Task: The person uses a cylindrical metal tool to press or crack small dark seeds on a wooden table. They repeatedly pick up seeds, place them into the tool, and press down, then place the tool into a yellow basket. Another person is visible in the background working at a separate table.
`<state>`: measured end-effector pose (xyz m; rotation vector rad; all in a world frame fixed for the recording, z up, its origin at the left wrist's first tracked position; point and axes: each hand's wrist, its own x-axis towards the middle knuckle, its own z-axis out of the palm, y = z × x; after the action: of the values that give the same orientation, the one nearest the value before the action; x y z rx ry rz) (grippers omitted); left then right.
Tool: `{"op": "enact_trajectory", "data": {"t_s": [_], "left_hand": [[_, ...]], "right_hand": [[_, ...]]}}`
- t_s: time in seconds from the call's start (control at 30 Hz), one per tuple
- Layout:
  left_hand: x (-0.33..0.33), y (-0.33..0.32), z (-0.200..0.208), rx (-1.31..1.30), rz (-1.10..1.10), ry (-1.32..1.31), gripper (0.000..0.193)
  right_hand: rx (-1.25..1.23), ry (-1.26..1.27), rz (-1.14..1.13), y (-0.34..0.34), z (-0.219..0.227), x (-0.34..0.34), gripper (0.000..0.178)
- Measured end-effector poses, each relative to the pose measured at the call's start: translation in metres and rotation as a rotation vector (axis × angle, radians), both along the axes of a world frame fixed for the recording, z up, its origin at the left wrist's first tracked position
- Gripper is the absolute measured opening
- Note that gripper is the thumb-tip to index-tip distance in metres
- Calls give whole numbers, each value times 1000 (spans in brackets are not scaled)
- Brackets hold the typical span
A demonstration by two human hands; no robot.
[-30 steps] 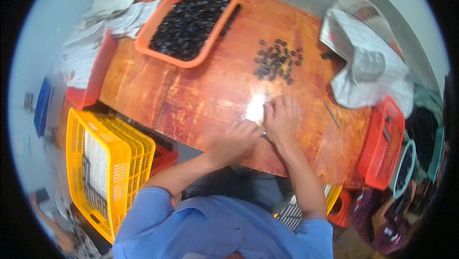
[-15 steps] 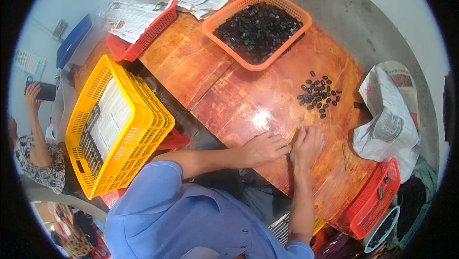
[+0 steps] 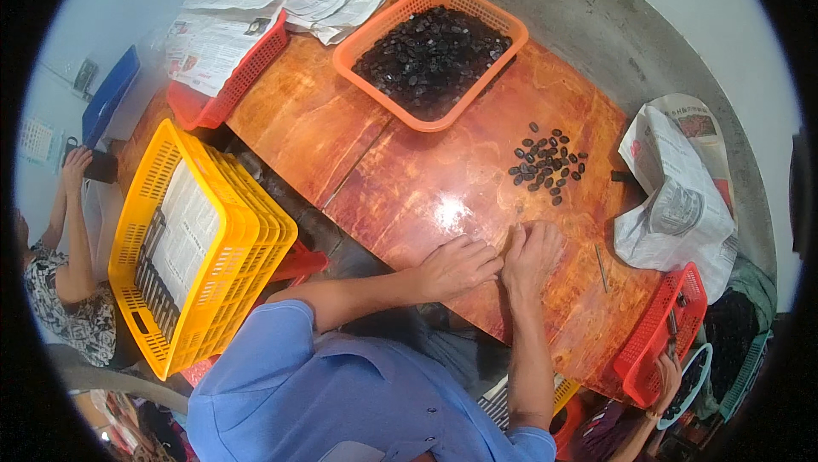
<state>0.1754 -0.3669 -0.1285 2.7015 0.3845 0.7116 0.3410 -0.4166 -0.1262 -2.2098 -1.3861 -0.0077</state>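
Both my hands rest on the near edge of the orange-brown table (image 3: 400, 181), close to each other. My left hand (image 3: 462, 268) lies palm down with its fingers curled under. Beside it, my right hand (image 3: 532, 256) is also curled, its thumb standing a little apart. Whatever is under the fingers, if anything, is hidden. Just beyond my right hand lies a loose group of small black oval pieces (image 3: 545, 160). Farther off stands an orange basket (image 3: 428, 124) heaped with similar dark pieces. A thin stick-like tool (image 3: 601, 268) lies to the right of my right hand.
Stacked yellow crates (image 3: 213, 291) stand at left, newspaper inside. A red basket with papers (image 3: 230, 91) is at far left, crumpled newspaper (image 3: 677, 198) at right. Another person's hand (image 3: 668, 377) reaches to a red tray (image 3: 637, 351); another person (image 3: 81, 291) holds a dark device.
The view has shifted slightly, while my hands keep their pose on the table. Another person's hand has come to the red tray at lower right. The person at left has raised their arms.
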Motion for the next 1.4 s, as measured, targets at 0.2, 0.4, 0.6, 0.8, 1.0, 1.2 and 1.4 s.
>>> {"op": "enact_trajectory", "data": {"t_s": [0.2,0.4,0.6,0.8,1.0,1.2,1.4], "left_hand": [[1,-7,-22,91,25,8,32],[3,-4,-12,81,32,32,26],[5,6,-8,-49,-13,-7,32],[8,0,0,-18,12,14,33],[6,0,2,-44,-15,66,30],[8,-3,0,4,33,56,30],[21,19,8,11,110,80,31]], "right_hand": [[-24,19,-27,1,-6,-2,20],[42,-5,-14,1,-8,1,19],[89,-2,-56,5,-14,9,22],[110,52,-93,1,-10,3,21],[67,42,-86,-2,-16,2,19],[80,88,-134,3,-7,1,19],[511,600,-278,0,-22,14,24]]}}
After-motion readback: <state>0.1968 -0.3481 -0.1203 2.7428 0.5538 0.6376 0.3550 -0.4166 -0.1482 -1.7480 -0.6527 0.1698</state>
